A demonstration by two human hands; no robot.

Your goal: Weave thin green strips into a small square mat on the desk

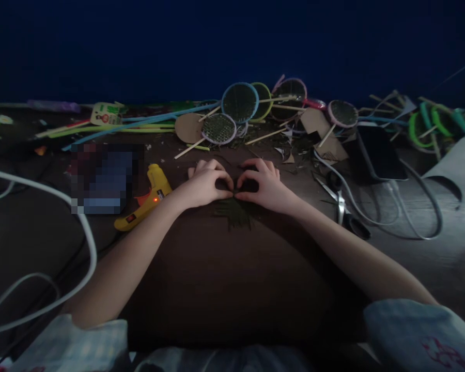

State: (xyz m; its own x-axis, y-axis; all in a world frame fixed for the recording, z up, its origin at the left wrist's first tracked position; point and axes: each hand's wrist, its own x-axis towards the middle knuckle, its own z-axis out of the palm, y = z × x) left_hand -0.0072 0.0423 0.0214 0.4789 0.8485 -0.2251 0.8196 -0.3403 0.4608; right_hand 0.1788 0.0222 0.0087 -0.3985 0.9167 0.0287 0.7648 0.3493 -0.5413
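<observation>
My left hand (209, 183) and my right hand (262, 185) meet over the middle of the dark table, each with thumb and forefinger pinched together. Between the fingertips is the top of a dark green fringed piece (236, 213), its thin strips spreading down toward me; it looks like leaf or cut netting, too dark to tell which. Left of my left hand lies a yellow hot glue gun (149, 199) with an orange light on. Scissors (340, 201) with black handles rest open to the right of my right hand.
Small round nets with coloured rims (240, 102) and wooden sticks line the back, among scraps and cardboard pieces (188, 128). A phone (380, 152) with a white cable (401, 206) lies at right. A thick white cable (86, 227) loops at left, near a blurred-out rectangle (110, 178).
</observation>
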